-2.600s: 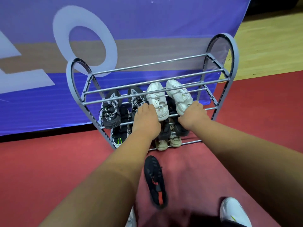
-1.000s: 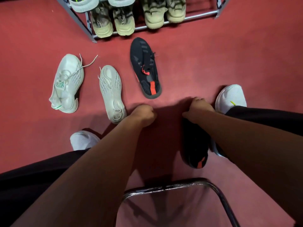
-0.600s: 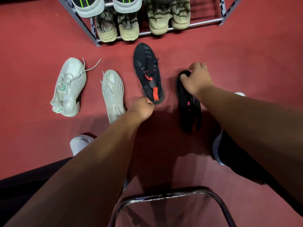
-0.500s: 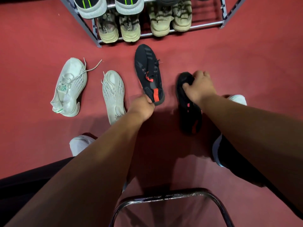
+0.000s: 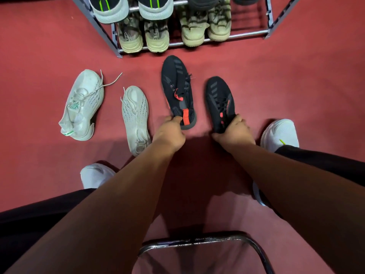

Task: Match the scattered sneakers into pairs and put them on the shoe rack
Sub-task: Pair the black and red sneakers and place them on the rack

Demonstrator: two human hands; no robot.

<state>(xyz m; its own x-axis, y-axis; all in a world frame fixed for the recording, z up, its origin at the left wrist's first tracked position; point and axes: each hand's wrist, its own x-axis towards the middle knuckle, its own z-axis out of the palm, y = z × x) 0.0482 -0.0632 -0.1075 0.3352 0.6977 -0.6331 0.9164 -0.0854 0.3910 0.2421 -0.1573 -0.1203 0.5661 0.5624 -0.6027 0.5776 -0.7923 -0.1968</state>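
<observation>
On the red floor just short of the shoe rack (image 5: 245,34), I have both black sneakers by their heels: my left hand (image 5: 169,133) pinches the left black sneaker (image 5: 177,89), my right hand (image 5: 234,133) is wrapped round the right black sneaker (image 5: 220,101). Both lie lengthwise, toes toward the rack. I judge the job well along: the rack's visible shelves hold pairs, while this pair and two pale sneakers (image 5: 83,103) (image 5: 135,115) remain.
</observation>
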